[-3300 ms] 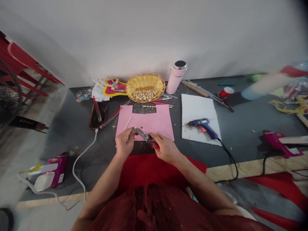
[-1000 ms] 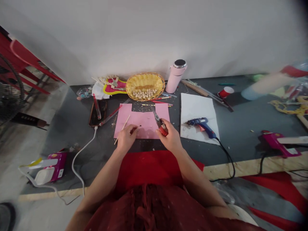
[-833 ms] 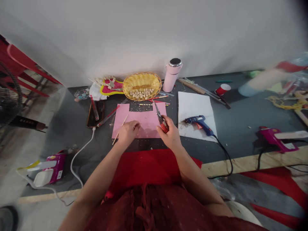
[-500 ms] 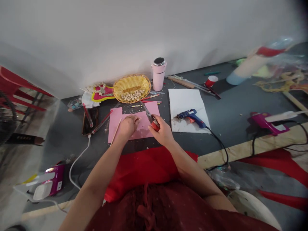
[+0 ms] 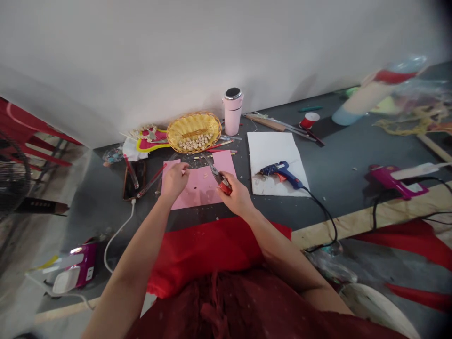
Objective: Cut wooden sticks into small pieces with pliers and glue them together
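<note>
My right hand (image 5: 237, 194) is wrapped round the red handles of a pair of pliers (image 5: 213, 171). Their metal jaws point away from me, up and left over the pink paper (image 5: 197, 190). At the paper's left side is my left hand (image 5: 175, 181), its fingers bent and drawn together. Whatever they may hold is too small or hidden to name. Small pale bits (image 5: 205, 175) and a dark speck lie on the paper between my hands. Beyond the paper, a yellow woven basket (image 5: 192, 123) contains many small pale pieces.
A blue glue gun (image 5: 282, 173) rests on a white board (image 5: 273, 143) to the right, its cord trailing forward. A pink flask (image 5: 232, 113) stands at the back. A phone (image 5: 134, 180) with a white cable lies left, and a red thread spool (image 5: 309, 120) sits back right.
My left hand has moved left and away from the pliers to the paper's left side. Pale bits now show on the paper. The thin stick seen there before is no longer visible.
</note>
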Demonstrator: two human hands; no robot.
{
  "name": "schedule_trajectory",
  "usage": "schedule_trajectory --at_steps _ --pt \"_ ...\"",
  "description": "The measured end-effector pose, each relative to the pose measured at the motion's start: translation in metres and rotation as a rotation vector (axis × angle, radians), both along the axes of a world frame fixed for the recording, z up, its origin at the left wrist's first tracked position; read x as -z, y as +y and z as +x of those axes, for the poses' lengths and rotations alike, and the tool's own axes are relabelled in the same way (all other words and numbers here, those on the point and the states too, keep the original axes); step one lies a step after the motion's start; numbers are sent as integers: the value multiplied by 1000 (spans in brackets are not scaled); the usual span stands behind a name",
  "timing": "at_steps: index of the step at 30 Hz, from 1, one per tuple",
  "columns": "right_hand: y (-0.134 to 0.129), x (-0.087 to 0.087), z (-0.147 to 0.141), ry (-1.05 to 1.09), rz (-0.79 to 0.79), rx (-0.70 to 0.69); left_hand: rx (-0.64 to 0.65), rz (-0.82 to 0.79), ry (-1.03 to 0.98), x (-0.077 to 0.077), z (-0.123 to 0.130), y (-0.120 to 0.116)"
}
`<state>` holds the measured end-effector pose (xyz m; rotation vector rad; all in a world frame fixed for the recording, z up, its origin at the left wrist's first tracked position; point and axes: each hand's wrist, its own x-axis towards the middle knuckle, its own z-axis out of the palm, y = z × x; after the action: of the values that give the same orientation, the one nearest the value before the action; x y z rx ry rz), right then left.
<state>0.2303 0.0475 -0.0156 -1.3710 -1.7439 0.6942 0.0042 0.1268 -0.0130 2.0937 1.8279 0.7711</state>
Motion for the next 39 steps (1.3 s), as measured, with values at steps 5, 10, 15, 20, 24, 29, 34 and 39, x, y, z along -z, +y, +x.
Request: schedule_trajectory --at_steps 5,10,15,20,24,29,34,39 --pt "-2 4 -4 -56 -13 -41 -295 -104 -637 -3 -9 30" --pt "-2 3 -5 -99 -25 -73 -393 -263 -1074 -3 -13 61" --pt "-5 -1 -7 -354 -88 -64 -399 -348 -1098 -3 -16 83" --pt "-7 -3 -8 -528 -139 -94 -431 -403 -1080 3 -14 96" --pt "-6 -1 -9 -548 -127 -109 -470 -387 -1043 5 -13 101" --pt "-6 1 -10 -566 -81 -108 -462 -355 -1049 -4 -15 103" --pt "-8 1 -14 -602 -73 -85 -433 -296 -1121 -29 -26 104" --pt "-11 -2 -20 -647 -23 -106 -473 -215 -1191 -54 -51 105"
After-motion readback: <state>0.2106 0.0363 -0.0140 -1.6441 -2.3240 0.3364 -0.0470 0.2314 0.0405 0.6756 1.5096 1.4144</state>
